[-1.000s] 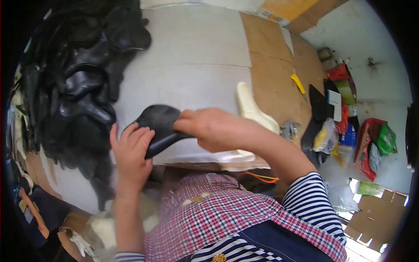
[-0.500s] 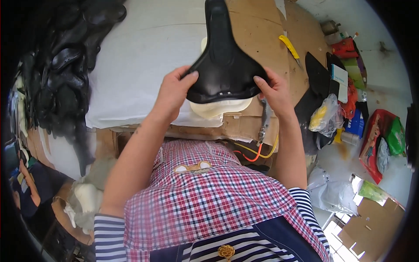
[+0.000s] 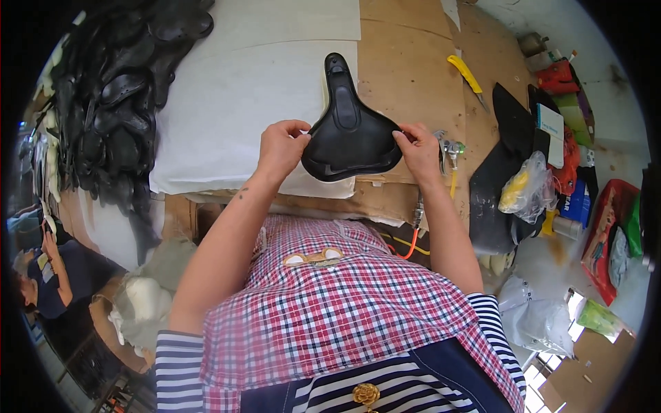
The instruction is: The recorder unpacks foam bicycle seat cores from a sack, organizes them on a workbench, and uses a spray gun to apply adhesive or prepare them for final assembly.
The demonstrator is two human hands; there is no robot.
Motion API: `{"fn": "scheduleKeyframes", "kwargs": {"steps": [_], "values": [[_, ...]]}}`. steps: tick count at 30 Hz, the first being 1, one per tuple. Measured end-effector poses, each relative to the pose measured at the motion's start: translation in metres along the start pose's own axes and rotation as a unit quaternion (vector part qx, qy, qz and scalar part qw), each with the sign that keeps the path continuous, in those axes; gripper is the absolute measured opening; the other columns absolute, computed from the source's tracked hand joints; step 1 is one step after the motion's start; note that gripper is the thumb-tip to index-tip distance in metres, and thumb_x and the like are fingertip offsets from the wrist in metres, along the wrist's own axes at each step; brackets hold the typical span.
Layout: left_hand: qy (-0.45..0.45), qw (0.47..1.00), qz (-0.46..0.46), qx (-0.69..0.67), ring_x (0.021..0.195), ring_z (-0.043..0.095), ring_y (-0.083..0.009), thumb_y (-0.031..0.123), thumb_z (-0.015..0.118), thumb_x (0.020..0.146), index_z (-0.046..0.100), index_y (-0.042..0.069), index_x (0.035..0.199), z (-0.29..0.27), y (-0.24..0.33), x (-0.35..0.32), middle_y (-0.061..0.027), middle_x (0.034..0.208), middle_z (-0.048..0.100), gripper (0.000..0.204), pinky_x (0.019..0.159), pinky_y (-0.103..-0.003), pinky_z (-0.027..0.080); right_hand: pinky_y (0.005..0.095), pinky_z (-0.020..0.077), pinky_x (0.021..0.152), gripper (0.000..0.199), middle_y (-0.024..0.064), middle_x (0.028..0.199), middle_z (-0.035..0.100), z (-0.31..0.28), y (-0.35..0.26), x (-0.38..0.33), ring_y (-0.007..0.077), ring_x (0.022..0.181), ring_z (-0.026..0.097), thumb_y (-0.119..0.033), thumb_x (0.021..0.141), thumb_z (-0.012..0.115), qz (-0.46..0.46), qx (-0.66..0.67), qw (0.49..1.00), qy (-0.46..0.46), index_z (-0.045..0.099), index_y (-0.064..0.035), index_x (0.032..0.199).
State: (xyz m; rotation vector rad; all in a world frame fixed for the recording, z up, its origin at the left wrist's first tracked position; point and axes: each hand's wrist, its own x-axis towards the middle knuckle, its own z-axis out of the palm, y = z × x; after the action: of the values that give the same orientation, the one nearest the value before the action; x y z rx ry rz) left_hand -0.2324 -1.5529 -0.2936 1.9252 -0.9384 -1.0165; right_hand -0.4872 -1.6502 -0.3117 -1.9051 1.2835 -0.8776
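At the counter (image 3: 413, 76), our closed fingers (image 3: 301, 140) pinch the black saddle (image 3: 350, 141) by its flared edges, apt for something probably light.

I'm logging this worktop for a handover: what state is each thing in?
Black saddle: held at both sides, narrow end pointing away
Left hand: pinching its left edge
Right hand: pinching its right edge
Cream piece: mostly hidden behind the saddle
Yellow knife: lying, blade out
White sheet: spread out
Black pieces: heaped
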Motion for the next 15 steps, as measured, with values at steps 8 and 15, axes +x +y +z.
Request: {"fn": "scheduleKeyframes", "kwargs": {"steps": [8, 15], "values": [[-0.002, 0.999, 0.006, 0.050, 0.062, 0.056, -0.0137, 0.012, 0.069, 0.073, 0.066, 0.002, 0.095, 0.003, -0.006, -0.003, -0.0049, 0.071, 0.061, 0.025, 0.060, -0.028, 0.047, 0.0276, 0.0447, 0.056, 0.016, 0.0086, 0.070, 0.055, 0.007, 0.006, 0.002, 0.0165, 0.059, 0.054, -0.009, 0.074, 0.069, -0.023, -0.009, 0.999, 0.032, 0.065, -0.0001, 0.088], [-0.112, 0.974, -0.164, -0.110, 0.063, 0.058, -0.0134, 0.017, 0.070, 0.078, 0.057, -0.001, 0.112, 0.011, -0.030, -0.002, -0.0058, 0.079, 0.059, 0.042, 0.049, -0.025, 0.047, 0.0318, 0.0464, 0.057, 0.025, 0.0094, 0.070, 0.057, 0.011, 0.002, 0.000, 0.0220, 0.061, 0.056, -0.021, 0.076, 0.070, 0.028, -0.121, 0.992, 0.027, 0.061, -0.0010, 0.089]]}}
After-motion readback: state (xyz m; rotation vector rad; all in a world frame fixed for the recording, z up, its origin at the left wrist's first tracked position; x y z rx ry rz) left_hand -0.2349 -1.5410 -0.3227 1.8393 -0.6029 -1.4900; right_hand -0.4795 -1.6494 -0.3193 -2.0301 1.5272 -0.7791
